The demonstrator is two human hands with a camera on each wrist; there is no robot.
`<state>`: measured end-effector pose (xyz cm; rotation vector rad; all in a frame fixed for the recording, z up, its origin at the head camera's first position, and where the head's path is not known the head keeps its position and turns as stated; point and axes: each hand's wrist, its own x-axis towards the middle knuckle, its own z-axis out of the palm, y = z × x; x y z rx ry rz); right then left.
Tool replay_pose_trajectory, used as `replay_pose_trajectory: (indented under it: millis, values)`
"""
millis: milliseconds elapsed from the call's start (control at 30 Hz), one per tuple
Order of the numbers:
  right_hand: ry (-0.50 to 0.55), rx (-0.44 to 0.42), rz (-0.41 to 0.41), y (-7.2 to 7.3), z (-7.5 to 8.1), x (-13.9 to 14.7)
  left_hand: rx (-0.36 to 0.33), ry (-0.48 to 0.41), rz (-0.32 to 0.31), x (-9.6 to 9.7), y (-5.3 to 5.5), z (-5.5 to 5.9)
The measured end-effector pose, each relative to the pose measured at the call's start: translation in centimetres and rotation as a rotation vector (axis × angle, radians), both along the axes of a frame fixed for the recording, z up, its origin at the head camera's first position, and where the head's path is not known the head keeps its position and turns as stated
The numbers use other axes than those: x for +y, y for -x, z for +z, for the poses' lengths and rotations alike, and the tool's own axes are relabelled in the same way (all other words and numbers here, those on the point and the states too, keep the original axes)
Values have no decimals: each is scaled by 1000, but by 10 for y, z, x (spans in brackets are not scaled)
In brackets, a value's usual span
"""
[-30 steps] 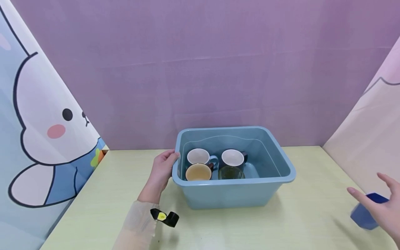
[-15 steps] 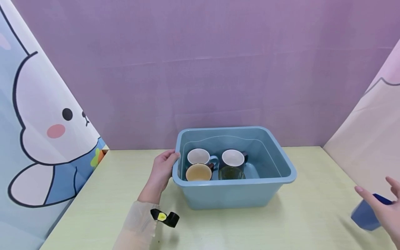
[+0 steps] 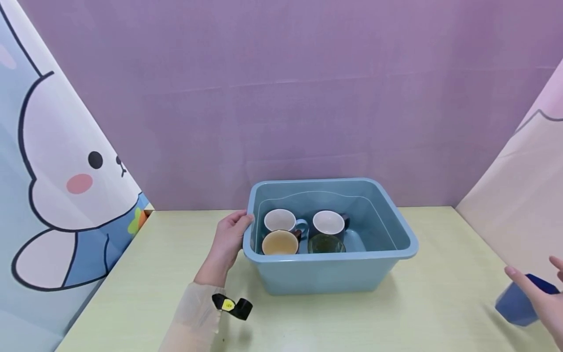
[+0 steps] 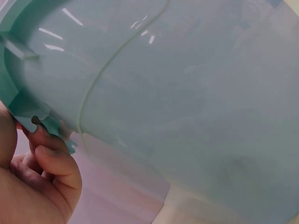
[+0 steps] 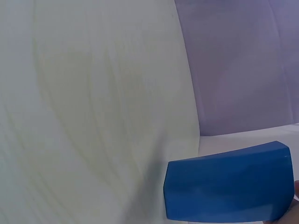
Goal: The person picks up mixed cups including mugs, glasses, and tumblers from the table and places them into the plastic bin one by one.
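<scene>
My left hand (image 3: 228, 235) grips the left rim of a blue plastic basin (image 3: 323, 274). In the left wrist view, the fingers of that hand (image 4: 51, 168) curl at the rim, and the basin wall (image 4: 187, 93) fills most of the picture. At the right edge of the head view, my right hand (image 3: 547, 304) holds a dark blue faceted object (image 3: 515, 304). The thumb lies across its upper part, and the far side of the grip is cut off. The right wrist view shows this object's smooth side (image 5: 229, 186) with fingertips (image 5: 292, 212) at one end.
Inside the basin stand a white-lined mug with a light blue handle (image 3: 279, 220), a tan-lined cup (image 3: 280, 243), a dark mug (image 3: 328, 222) and a greenish glass (image 3: 327, 243). The pale table (image 3: 145, 283) meets a purple backdrop (image 3: 286, 98) and printed side cloths.
My right hand has shifted right and slightly down. The top of the blue object leans a little further right with it. My left hand and the basin have stayed in place.
</scene>
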<state>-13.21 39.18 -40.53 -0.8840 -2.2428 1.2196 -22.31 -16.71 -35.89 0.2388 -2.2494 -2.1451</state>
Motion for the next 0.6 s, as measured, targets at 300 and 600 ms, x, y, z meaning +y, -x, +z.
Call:
replay_pose_trajectory:
  millis: [300,600]
  values:
    - [-24,37,94,6,-19,10,9,-8,3,-1,2,2]
    - [-50,-26,89,4,-19,7,7,0,7,-2,2,1]
